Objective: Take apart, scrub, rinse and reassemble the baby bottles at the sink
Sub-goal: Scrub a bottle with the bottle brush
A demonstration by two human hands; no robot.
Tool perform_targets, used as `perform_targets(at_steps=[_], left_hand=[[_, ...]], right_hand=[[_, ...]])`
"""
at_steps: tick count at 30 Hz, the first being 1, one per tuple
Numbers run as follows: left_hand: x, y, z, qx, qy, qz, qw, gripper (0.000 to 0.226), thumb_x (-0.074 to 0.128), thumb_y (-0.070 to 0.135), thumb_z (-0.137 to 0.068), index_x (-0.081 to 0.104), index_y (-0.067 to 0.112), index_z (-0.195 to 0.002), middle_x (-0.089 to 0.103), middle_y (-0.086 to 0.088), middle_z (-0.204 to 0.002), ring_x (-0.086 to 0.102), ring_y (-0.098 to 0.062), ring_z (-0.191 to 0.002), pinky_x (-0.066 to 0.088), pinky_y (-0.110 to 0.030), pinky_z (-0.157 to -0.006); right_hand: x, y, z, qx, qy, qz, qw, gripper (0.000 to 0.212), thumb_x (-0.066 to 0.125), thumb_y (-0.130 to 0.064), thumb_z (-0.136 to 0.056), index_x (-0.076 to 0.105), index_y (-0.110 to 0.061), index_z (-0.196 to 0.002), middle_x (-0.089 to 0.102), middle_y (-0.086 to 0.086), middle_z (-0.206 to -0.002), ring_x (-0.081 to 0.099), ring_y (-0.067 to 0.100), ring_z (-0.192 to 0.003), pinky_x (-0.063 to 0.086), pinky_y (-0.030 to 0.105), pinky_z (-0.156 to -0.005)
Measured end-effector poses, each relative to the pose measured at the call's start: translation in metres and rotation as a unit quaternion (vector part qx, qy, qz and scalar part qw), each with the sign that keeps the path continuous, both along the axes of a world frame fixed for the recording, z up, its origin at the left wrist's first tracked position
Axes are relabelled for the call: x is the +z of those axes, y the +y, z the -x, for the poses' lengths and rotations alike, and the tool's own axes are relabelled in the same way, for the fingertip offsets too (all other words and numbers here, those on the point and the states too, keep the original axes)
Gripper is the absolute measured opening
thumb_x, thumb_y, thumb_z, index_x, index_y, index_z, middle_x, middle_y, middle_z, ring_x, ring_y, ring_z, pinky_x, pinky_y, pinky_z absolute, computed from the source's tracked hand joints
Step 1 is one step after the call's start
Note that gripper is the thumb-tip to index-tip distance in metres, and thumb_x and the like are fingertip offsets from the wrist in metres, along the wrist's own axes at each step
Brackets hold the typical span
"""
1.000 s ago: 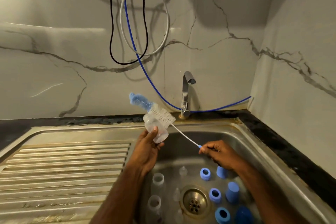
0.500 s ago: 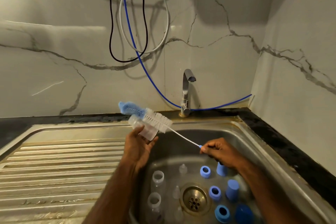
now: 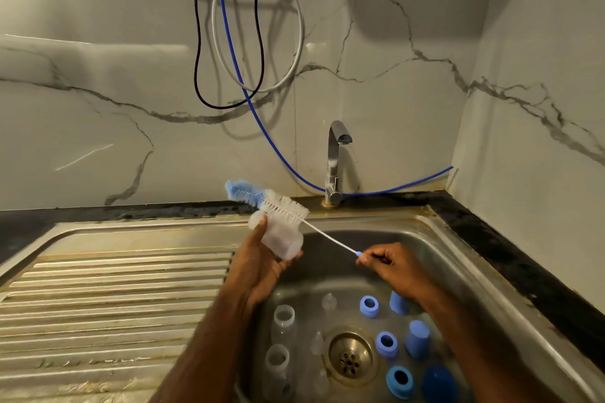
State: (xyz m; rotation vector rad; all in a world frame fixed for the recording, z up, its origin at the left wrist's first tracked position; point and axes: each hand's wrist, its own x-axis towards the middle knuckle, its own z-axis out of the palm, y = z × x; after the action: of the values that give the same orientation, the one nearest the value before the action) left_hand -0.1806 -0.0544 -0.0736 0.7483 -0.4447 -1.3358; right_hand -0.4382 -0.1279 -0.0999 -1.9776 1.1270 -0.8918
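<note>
Left hand (image 3: 262, 268) wrapped round light, slippery clear bottle (image 3: 281, 239); right hand (image 3: 389, 263) pinching springy brush (image 3: 284, 208) handle at four o'clock.

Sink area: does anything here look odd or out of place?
Yes: loose cables and a blue hose dangle down the wall above the sink rim, beside the tap. Otherwise nothing spilled or broken.

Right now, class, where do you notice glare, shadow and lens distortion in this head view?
Head view: glare flares in the top left corner and streaks across the marble wall; the hanging cables cast soft shadows on it; the wide lens bows the sink rim; the bottle brush bristles look slightly soft.
</note>
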Motion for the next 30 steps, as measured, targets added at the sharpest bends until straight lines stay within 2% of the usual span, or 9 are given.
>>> perform_targets(at_steps=[4,9,13,16,18,21,24,26,30], left_hand=[[0.006,0.0,0.011,0.034,-0.02,0.014,0.999,0.043,0.065,0.026,-0.093,0.057,0.014,-0.134,0.065,-0.016,-0.13,0.062,-0.037,-0.121,0.059,-0.053,-0.087],[0.002,0.0,-0.005,0.067,0.009,0.016,0.998,0.05,0.068,0.03,-0.086,0.062,0.006,-0.129,0.068,-0.019,-0.128,0.063,-0.035,-0.121,0.056,-0.051,-0.088],[-0.002,-0.001,0.012,0.009,-0.044,-0.009,0.999,0.048,0.054,0.049,-0.095,0.057,0.023,-0.136,0.065,-0.014,-0.131,0.063,-0.037,-0.12,0.055,-0.062,-0.091],[0.001,0.001,0.01,0.003,-0.043,-0.023,0.999,0.058,0.053,0.058,-0.09,0.059,0.022,-0.135,0.067,-0.016,-0.128,0.066,-0.035,-0.112,0.06,-0.05,-0.08],[0.004,0.003,0.003,0.017,-0.054,-0.014,0.998,0.061,0.062,0.055,-0.084,0.061,0.017,-0.132,0.07,-0.017,-0.123,0.069,-0.03,-0.102,0.059,-0.04,-0.069],[0.002,0.004,0.002,0.053,-0.203,-0.025,0.977,0.063,0.077,0.043,-0.075,0.059,0.019,-0.131,0.068,-0.013,-0.122,0.069,-0.029,-0.102,0.058,-0.034,-0.066],[-0.002,0.002,0.01,0.065,-0.381,-0.014,0.922,0.062,0.08,0.042,-0.077,0.057,0.027,-0.134,0.068,-0.004,-0.124,0.069,-0.024,-0.104,0.063,-0.04,-0.075],[-0.004,0.002,0.012,0.083,-0.411,-0.008,0.908,0.069,0.082,0.04,-0.078,0.053,0.027,-0.14,0.064,0.003,-0.128,0.066,-0.021,-0.11,0.063,-0.041,-0.082],[-0.007,0.003,-0.008,0.159,-0.374,-0.031,0.913,0.076,0.086,0.042,-0.068,0.057,0.028,-0.136,0.066,0.0,-0.128,0.067,-0.023,-0.111,0.062,-0.05,-0.085]], right_hand=[[0.002,0.002,-0.009,0.01,-0.007,0.015,1.0,0.016,0.066,-0.035,-0.095,0.078,-0.032,-0.086,0.074,0.012,-0.083,0.067,0.035,-0.085,0.056,0.043,-0.075],[0.009,-0.003,0.014,-0.027,-0.024,0.007,0.999,0.025,0.067,-0.031,-0.095,0.077,-0.026,-0.072,0.068,0.003,-0.063,0.057,0.005,-0.06,0.047,0.028,-0.067],[0.009,0.009,-0.011,-0.022,0.007,0.034,0.999,0.018,0.066,-0.036,-0.095,0.077,-0.029,-0.082,0.071,-0.003,-0.068,0.061,0.004,-0.062,0.05,0.026,-0.066],[0.016,0.01,-0.012,-0.052,-0.011,0.077,0.996,0.016,0.066,-0.036,-0.094,0.076,-0.027,-0.087,0.074,-0.001,-0.075,0.068,0.011,-0.073,0.055,0.027,-0.072],[0.019,0.006,0.002,-0.083,-0.025,0.096,0.992,0.009,0.07,-0.031,-0.092,0.076,-0.03,-0.085,0.075,-0.006,-0.075,0.069,0.006,-0.074,0.054,0.021,-0.069],[0.018,0.004,0.015,-0.105,-0.014,0.114,0.988,0.005,0.073,-0.031,-0.09,0.077,-0.03,-0.087,0.074,-0.013,-0.076,0.067,-0.002,-0.076,0.051,0.015,-0.07],[0.014,0.006,0.001,-0.099,0.003,0.155,0.983,0.009,0.07,-0.033,-0.092,0.077,-0.028,-0.094,0.074,-0.011,-0.081,0.067,0.0,-0.078,0.052,0.015,-0.073],[0.011,0.005,-0.007,-0.102,0.007,0.184,0.978,0.016,0.068,-0.039,-0.092,0.077,-0.027,-0.097,0.074,-0.011,-0.082,0.068,0.002,-0.077,0.054,0.021,-0.074],[0.013,-0.005,0.011,-0.11,0.021,0.166,0.98,0.012,0.069,-0.038,-0.091,0.077,-0.028,-0.093,0.073,-0.009,-0.079,0.067,0.004,-0.076,0.058,0.034,-0.076]])
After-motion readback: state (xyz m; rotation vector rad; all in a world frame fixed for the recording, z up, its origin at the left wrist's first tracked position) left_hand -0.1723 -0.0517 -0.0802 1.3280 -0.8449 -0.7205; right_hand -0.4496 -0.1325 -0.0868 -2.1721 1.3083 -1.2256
